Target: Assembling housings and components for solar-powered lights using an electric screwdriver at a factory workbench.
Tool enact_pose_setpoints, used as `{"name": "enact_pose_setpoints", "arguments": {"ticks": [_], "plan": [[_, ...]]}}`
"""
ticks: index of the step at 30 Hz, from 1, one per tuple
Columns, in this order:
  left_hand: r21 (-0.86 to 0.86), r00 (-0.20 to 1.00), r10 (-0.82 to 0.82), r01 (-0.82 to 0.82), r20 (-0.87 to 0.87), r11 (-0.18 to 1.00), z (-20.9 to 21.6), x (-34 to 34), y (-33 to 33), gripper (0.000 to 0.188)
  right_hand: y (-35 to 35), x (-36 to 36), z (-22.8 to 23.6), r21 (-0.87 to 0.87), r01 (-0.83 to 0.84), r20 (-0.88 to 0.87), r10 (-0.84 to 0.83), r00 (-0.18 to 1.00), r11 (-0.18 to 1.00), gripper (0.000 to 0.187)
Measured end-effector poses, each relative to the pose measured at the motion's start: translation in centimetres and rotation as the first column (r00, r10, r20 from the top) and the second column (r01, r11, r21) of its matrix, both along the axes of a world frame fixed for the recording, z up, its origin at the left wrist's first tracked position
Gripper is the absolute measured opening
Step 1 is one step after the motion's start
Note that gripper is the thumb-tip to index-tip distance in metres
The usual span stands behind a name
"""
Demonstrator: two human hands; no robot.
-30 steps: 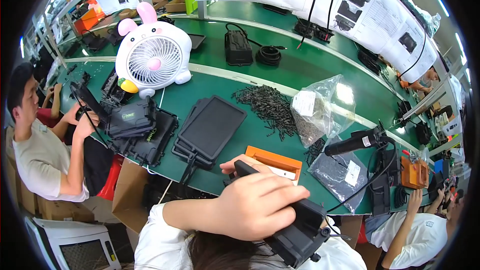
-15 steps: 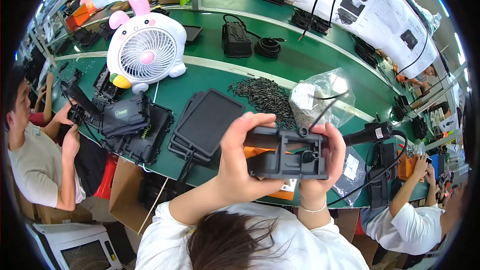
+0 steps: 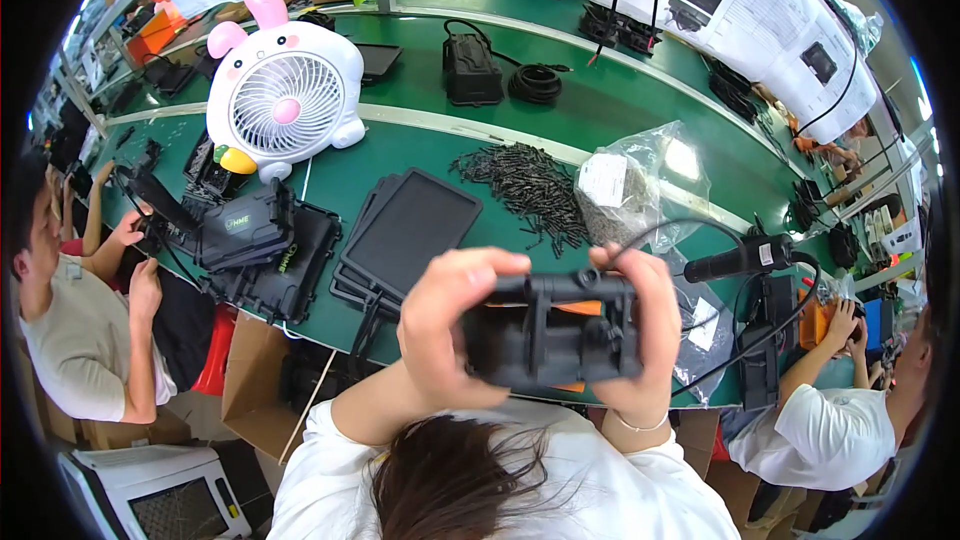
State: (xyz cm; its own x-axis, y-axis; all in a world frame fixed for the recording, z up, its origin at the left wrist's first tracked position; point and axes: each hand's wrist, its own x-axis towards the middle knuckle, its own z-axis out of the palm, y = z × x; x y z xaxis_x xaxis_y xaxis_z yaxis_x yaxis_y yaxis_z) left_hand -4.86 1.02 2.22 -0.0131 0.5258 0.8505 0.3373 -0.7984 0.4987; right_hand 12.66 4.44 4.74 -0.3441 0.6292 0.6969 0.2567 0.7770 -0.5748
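Between my two hands, above the front edge of the bench, is a black plastic housing (image 3: pixel 560 372) with an open, frame-like middle; motion blurs its details. My left hand (image 3: pixel 432 325) wraps its left end, thumb and fingers bent round it. On the other end, my right hand (image 3: pixel 655 325) grips the right side, fingers curled over the top. A thin black cable (image 3: pixel 690 222) arcs away to the right from near my right fingertips; where it begins is hidden. Orange shows through the gap in the housing.
Beyond my hands lie a heap of dark screw-like parts (image 3: pixel 525 190) and a clear bag (image 3: pixel 615 202) of small pieces. Flat black panels (image 3: pixel 412 230) are stacked left, near a rabbit-shaped fan (image 3: pixel 285 105). A black electric screwdriver (image 3: pixel 735 258) is at right. Co-workers sit on both sides.
Both hands have moved slightly left and toward me with the housing, which has turned a little. The thin cable now arcs farther right. Both hands keep their grip.
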Motion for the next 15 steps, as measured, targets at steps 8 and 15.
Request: {"name": "enact_pose_setpoints", "arguments": {"ticks": [8, 15], "plan": [[-0.242, 0.91, 0.412, -0.412, -0.053, 0.879, 0.2, -7.2, -2.2, 0.038, 18.4, -3.8, -2.2, -0.775, -0.391, -0.512, -0.132, 0.849, 0.497, 0.023], [-0.457, 0.661, 0.477, -0.748, -0.579, 0.481, -5.5, -7.6, -6.6, 0.039, 32.5, -10.9, -4.6, -0.562, -0.826, -0.773, -0.377, 0.51, 0.034, 0.068]]}}
